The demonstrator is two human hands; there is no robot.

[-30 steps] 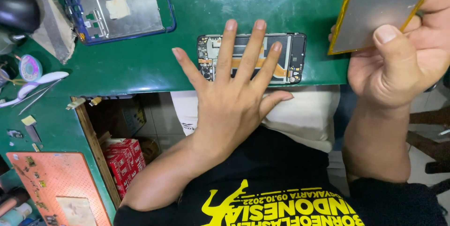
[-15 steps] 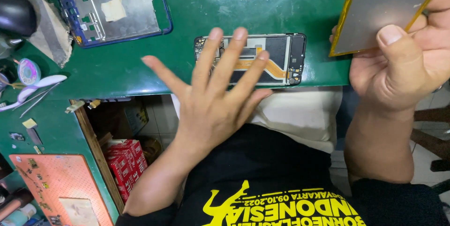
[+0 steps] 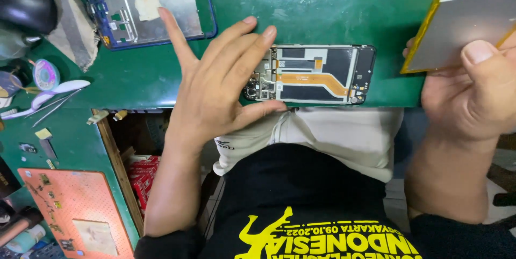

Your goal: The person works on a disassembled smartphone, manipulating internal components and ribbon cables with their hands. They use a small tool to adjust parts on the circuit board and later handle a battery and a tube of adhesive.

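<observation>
Green matting covers the tabletop (image 3: 333,12), and near its front edge lies an opened phone (image 3: 312,73) with its back off, showing a dark inner frame, an orange ribbon cable running across it and a small circuit board at its left end. The left hand (image 3: 215,92) is spread wide and holds nothing; its fingers are fanned above the phone's left end, the thumb tip close under the lower left corner, though whether any finger actually touches the phone cannot be told. The right hand (image 3: 473,98), at the right edge of the tabletop, is closed on a flat grey battery (image 3: 467,28) with a yellow border, thumb pressed on its face, holding it raised and tilted, well apart from the phone. Toward the far left corner rests a blue phone frame (image 3: 153,6), and by the left edge lie white tweezers (image 3: 45,98), with an orange work mat (image 3: 80,210) lower down. Judging by this, the work stands between taking the battery in hand and seating it: the bare bay in the phone looks ready for it. A next move would need the phone steadied flat and the battery squared to that bay, clear of the ribbon cable.
</observation>
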